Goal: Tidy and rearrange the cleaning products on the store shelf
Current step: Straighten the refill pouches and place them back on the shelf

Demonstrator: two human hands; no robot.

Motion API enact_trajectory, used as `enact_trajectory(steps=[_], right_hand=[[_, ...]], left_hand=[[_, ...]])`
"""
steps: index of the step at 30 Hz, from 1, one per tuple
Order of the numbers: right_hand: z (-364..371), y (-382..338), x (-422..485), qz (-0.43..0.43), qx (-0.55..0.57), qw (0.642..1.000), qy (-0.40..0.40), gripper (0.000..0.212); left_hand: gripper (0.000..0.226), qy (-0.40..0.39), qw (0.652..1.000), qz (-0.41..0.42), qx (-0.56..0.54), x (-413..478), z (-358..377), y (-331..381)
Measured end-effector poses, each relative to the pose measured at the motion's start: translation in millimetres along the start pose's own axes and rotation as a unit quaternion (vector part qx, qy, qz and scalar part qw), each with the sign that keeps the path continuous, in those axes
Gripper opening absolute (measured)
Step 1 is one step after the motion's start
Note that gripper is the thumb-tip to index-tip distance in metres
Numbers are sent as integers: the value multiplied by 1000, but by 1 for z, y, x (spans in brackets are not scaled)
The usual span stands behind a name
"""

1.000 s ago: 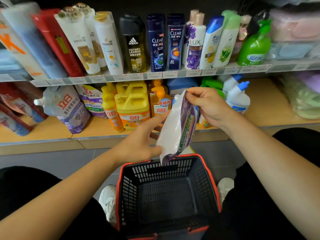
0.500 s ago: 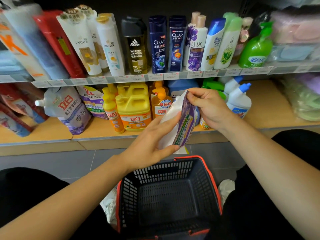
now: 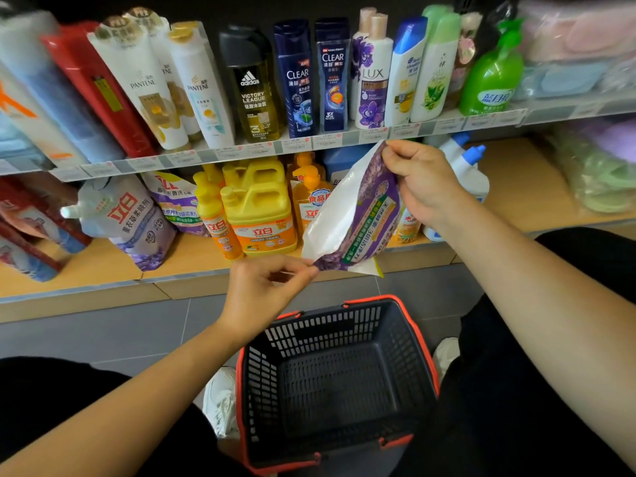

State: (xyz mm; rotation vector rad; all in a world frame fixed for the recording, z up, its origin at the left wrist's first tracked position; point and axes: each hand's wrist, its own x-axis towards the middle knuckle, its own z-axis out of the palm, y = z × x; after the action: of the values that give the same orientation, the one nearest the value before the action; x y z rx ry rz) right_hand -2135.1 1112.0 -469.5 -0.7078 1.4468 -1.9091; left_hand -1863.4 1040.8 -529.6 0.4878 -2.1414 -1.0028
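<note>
Left hand (image 3: pixel 265 290) now pinches the purple detergent pouch (image 3: pixel 358 215) by its bottom corner instead of cupping it, right hand (image 3: pixel 423 180) pinches the top, over the basket (image 3: pixel 364 299); I keep both pinches tight toward the lower shelf (image 3: pixel 516 187).

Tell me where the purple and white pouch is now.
The pouch is mid-air at the head view's centre, before the lower shelf and above the basket; the right hand grips its top, the left hand pinches its bottom corner.
</note>
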Motion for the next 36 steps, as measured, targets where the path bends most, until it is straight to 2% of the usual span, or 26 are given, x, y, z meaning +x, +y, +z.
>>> enact_trajectory(steps=[2, 4, 6, 10, 12, 15, 18, 22, 26, 31, 36], right_hand=[[2, 2, 0, 2, 2, 1000, 1, 17], [3, 4, 0, 4, 5, 1000, -1, 17], [4, 5, 0, 5, 7, 1000, -4, 20], [3, 5, -2, 6, 4, 1000, -11, 27], [4, 6, -2, 2, -4, 1000, -26, 23], [6, 5, -4, -7, -19, 998, -52, 21], [7, 5, -6, -13, -20, 997, -74, 22], [9, 4, -9, -17, -27, 995, -98, 25], [11, 5, -10, -12, -34, 993, -116, 25], [10, 7, -9, -2, -49, 989, -141, 24], [8, 7, -6, -11, -74, 987, -139, 23]], left_hand=[[8, 32, 983, -136, -122, 5, 3, 1], [19, 57, 963, -199, -174, 13, 5, 1], [28, 48, 949, -246, -192, 21, 5, 1], [34, -86, 894, -356, -257, 26, 2, 4], [35, -113, 887, -374, -247, 25, 4, 5], [27, -99, 888, -380, -238, 25, 9, 10], [36, -106, 891, -374, -233, 22, 12, 12], [47, -161, 933, -269, -175, 16, 11, 11], [47, -208, 943, -203, -163, 10, 13, 12], [50, -219, 953, -155, -142, 8, 13, 12], [44, -204, 959, -153, -119, 11, 9, 9]])
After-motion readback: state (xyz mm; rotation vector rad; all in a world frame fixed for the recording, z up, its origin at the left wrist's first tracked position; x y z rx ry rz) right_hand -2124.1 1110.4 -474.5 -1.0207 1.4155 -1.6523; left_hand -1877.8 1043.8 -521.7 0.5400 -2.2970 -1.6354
